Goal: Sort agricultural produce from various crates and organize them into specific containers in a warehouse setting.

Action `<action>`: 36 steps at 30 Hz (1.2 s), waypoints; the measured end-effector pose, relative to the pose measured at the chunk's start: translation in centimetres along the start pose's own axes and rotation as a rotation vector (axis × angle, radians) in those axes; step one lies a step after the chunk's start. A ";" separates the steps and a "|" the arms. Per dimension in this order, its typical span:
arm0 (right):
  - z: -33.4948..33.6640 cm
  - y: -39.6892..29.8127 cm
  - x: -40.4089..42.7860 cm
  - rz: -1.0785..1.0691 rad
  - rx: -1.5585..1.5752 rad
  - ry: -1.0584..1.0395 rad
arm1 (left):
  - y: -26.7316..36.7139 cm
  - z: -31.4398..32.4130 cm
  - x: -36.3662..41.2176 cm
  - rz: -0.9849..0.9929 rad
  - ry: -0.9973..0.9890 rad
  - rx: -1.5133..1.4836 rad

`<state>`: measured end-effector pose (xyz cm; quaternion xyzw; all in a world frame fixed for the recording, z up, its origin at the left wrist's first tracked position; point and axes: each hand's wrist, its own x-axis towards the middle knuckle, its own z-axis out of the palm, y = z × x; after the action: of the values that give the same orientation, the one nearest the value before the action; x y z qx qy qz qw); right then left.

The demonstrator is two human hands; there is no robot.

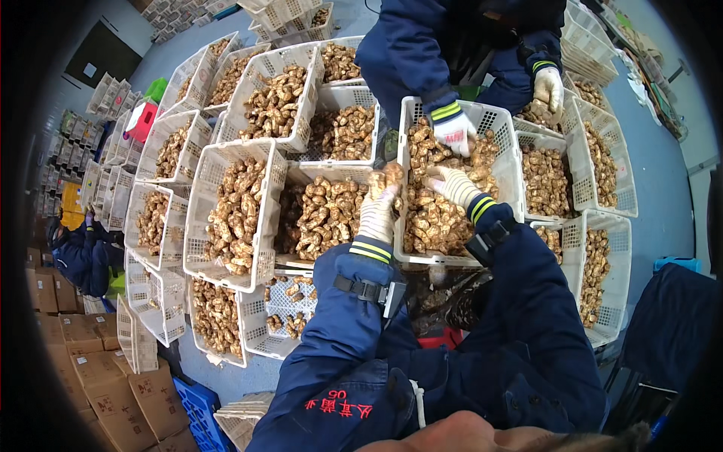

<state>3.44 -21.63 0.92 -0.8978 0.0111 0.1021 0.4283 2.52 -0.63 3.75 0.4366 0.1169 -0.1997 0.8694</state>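
My left hand (377,217), in a striped knit glove, holds a few brown matsutake-like mushrooms (388,179) over the left wall of a white perforated plastic crate (404,223). Inside that crate is a pile of the same mushrooms (435,220). My right hand (454,185), gloved alike, reaches palm down onto the pile; its fingertips touch or nearly touch a mushroom, and whether it grips one I cannot tell. Left of the crate stands another one (330,171), heaped with mushrooms.
Across the crate a co-worker's gloved hand (453,134) touches the same pile; their other hand (548,93) is over a crate at the right. Mushroom crates (271,220) surround me, some stacked. Cardboard boxes (110,401) and a blue plastic crate (195,412) lie lower left. Another person (93,254) sits far left.
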 end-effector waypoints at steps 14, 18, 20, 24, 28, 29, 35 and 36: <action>3.2 2.3 -1.0 -0.031 -0.965 -0.446 | -0.4 -1.5 0.6 0.061 0.253 0.045; -0.7 5.7 -5.3 0.012 -1.097 -0.639 | 0.7 -0.1 -0.5 0.003 0.370 0.017; -2.9 8.0 -6.3 0.127 -1.159 -0.732 | 1.6 0.5 -1.0 -0.008 0.340 0.007; -2.7 5.7 -5.5 0.252 -1.207 -0.677 | 0.9 -0.5 -0.5 0.092 0.209 -0.078; 1.9 3.5 -1.2 0.061 -1.092 -0.401 | 1.7 1.1 -1.2 0.000 0.305 -0.024; 3.5 0.0 -0.3 0.002 -1.069 -0.422 | 1.7 -0.3 -1.3 0.022 0.287 -0.009; 9.3 1.7 3.3 -0.022 -0.765 0.023 | -0.4 -1.5 0.5 0.056 0.328 0.168; 9.6 2.9 3.7 0.018 -0.802 0.041 | -1.0 -1.6 0.3 0.196 0.208 0.316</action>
<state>5.05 -15.78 -7.90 -0.9954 -0.0131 0.0842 0.0427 2.26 0.02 2.01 0.5952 0.1300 -0.0839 0.7886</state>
